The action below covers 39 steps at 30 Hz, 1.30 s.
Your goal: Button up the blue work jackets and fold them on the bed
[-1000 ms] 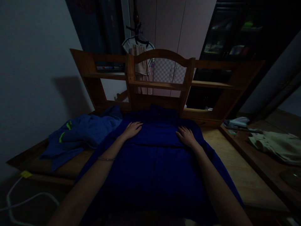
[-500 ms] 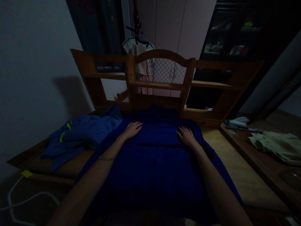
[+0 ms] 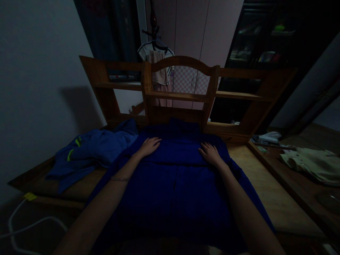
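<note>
A dark blue buttoned shirt (image 3: 175, 184) lies spread flat on a wooden desk (image 3: 262, 184), collar toward the back. My left hand (image 3: 149, 145) rests palm down on its left shoulder, fingers stretched out. On the right shoulder of the shirt my right hand (image 3: 210, 153) lies flat as well, fingers apart. Neither hand holds anything. A thin bracelet sits on my left wrist.
A lighter blue garment with yellow-green stripes (image 3: 90, 150) is heaped at the desk's left. A wooden shelf unit (image 3: 180, 92) stands behind the shirt. Pale clothes (image 3: 310, 163) lie at the right. A white cable (image 3: 23, 226) runs at the lower left. Clothes hang on a hanger (image 3: 156, 56) behind.
</note>
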Available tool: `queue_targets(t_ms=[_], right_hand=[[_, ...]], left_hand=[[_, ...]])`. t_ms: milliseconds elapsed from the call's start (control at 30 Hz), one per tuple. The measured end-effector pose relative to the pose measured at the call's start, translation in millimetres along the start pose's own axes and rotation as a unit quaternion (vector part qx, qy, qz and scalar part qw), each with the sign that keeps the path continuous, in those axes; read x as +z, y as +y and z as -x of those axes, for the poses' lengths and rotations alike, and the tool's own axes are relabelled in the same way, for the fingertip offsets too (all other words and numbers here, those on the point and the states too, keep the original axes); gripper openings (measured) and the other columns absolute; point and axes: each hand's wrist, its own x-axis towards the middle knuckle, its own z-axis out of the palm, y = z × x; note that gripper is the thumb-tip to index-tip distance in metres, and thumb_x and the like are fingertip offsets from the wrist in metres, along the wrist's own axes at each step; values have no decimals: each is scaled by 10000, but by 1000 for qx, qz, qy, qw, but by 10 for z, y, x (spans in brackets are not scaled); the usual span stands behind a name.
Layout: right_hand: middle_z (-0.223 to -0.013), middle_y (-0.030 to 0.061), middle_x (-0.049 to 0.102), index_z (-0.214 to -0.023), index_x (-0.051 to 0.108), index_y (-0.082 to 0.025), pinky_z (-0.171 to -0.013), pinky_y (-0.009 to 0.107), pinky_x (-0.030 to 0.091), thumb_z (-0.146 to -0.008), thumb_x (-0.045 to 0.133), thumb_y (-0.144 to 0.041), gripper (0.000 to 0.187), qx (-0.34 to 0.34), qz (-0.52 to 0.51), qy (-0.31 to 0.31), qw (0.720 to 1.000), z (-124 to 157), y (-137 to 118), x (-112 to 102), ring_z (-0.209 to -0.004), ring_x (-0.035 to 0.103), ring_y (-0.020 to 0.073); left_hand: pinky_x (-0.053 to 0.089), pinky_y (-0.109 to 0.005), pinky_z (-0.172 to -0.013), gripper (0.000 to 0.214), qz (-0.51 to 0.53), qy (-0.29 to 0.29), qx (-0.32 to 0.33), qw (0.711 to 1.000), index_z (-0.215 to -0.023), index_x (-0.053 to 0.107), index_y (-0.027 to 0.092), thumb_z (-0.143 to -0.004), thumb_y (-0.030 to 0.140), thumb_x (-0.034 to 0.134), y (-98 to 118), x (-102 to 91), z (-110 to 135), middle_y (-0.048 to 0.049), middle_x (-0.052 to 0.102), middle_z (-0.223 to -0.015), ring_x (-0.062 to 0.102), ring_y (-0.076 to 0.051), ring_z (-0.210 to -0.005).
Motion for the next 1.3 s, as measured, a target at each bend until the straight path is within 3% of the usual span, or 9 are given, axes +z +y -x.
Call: queue_targets(t_ms=[1300], right_hand=[[-1474,106,306,-1412,346,-201,-1094,491,149,-943,253,-531,581,7,3,-10,1000,-4,1,3,-1373,210,259]], left_hand=[[202,-472,-1112,474,-1,-4,0,1000,-1333,435,317,-937,480,233,-1,-3,-4,-27,437,-1411,378,-204,-1308]])
